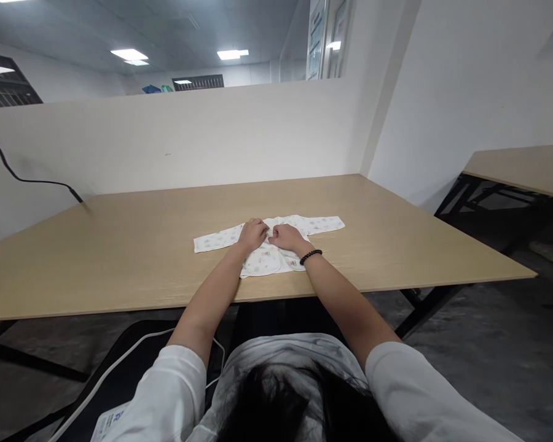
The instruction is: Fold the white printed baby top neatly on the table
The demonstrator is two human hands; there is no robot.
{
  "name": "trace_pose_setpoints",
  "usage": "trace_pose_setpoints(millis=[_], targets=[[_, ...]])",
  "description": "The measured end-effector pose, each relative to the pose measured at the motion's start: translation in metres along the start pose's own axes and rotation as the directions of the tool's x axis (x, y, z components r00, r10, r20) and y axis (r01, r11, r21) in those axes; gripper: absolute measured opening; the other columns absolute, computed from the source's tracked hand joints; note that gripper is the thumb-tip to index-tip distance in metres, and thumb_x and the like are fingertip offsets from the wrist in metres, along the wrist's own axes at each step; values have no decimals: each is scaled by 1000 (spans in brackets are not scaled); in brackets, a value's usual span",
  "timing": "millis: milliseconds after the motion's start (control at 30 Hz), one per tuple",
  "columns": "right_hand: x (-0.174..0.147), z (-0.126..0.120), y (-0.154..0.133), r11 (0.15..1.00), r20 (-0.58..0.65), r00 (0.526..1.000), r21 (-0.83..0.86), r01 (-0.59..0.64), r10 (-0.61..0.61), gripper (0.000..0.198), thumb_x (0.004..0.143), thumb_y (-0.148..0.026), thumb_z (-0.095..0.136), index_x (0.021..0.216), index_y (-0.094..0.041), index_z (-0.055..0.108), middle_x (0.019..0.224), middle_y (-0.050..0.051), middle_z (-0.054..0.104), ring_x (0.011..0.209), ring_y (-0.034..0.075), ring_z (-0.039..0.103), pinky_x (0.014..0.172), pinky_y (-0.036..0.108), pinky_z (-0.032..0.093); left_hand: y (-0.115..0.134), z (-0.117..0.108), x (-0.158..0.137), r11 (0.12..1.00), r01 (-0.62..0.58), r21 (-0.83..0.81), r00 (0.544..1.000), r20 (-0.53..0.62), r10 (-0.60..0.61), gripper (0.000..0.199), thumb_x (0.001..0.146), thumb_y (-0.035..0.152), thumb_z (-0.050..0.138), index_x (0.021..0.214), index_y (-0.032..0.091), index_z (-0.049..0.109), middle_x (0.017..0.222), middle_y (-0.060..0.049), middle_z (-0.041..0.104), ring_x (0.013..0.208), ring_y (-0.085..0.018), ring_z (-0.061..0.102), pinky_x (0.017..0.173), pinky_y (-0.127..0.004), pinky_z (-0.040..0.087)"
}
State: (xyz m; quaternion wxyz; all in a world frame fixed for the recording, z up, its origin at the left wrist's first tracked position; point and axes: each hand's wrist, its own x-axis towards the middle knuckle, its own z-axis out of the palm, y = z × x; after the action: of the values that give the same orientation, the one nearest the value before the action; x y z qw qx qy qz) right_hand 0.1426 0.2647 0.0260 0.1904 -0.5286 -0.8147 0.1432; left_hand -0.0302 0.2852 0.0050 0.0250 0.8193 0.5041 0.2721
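A small white long-sleeved baby top (pixel 262 261) with a faint coloured print lies spread on the table, its sleeves stretched out to both sides. Near the middle of its front, my left hand (pixel 253 233) is closed with its fingers bent down on the cloth. Just to the right, my right hand (pixel 286 237) is curled and pinching at the front opening, a dark beaded bracelet (pixel 310 256) on its wrist. The fingertips of the two hands almost meet. What exactly lies between them is too small to make out.
The light wooden table (pixel 142 245) reaches back to a low white partition (pixel 212 135). A black cable (pixel 37 180) hangs down at the left. Another table (pixel 525 169) stands at the right. A white cord (pixel 115 365) crosses a dark chair at the lower left.
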Motion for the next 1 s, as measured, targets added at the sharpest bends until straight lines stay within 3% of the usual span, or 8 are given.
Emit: trace_pose_setpoints(millis=[200, 367, 533, 700, 1000], targets=[[5, -2, 7, 995, -17, 999, 94, -42, 44, 12, 73, -29, 65, 71, -17, 64, 74, 3, 67, 70, 15, 56, 61, 24, 33, 5, -6, -3, 998, 36, -60, 999, -27, -38, 21, 77, 17, 53, 89, 17, 71, 94, -10, 66, 96, -27, 58, 87, -38, 44], [7, -6, 16, 975, -5, 997, 210, -76, 78, 20, 72, -35, 65, 70, -16, 65, 59, -1, 57, 61, 13, 49, 57, 23, 32, 15, -14, -11, 980, 28, -197, 996, 87, -11, 18, 77, 32, 60, 82, 18, 70, 66, 0, 61, 63, -17, 54, 61, -27, 40], [7, -10, 20, 945, 33, 994, 309, -105, 100, 19, 72, -33, 60, 69, -15, 64, 49, -5, 44, 50, 10, 38, 50, 24, 27, 18, -16, -13, 952, 59, -301, 989, 150, -14, 25, 74, 41, 64, 78, 18, 71, 58, 2, 56, 57, -13, 49, 55, -25, 35], [8, -10, 20, 927, 23, 993, 356, -117, 116, 16, 64, -30, 67, 68, -15, 64, 57, -3, 54, 57, 11, 46, 53, 23, 31, 16, -13, -10, 920, 129, -371, 983, 171, -69, 28, 71, 45, 67, 75, 18, 71, 53, 3, 53, 53, -13, 46, 53, -25, 32], [9, -5, 25, 914, -13, 990, 387, -123, 139, 30, 58, -43, 75, 64, -16, 62, 62, -1, 59, 63, 13, 51, 56, 23, 33, 11, -11, -9, 852, 214, -477, 965, 239, -108, 21, 68, 38, 70, 74, 17, 70, 48, 6, 47, 49, -10, 41, 51, -24, 33]])
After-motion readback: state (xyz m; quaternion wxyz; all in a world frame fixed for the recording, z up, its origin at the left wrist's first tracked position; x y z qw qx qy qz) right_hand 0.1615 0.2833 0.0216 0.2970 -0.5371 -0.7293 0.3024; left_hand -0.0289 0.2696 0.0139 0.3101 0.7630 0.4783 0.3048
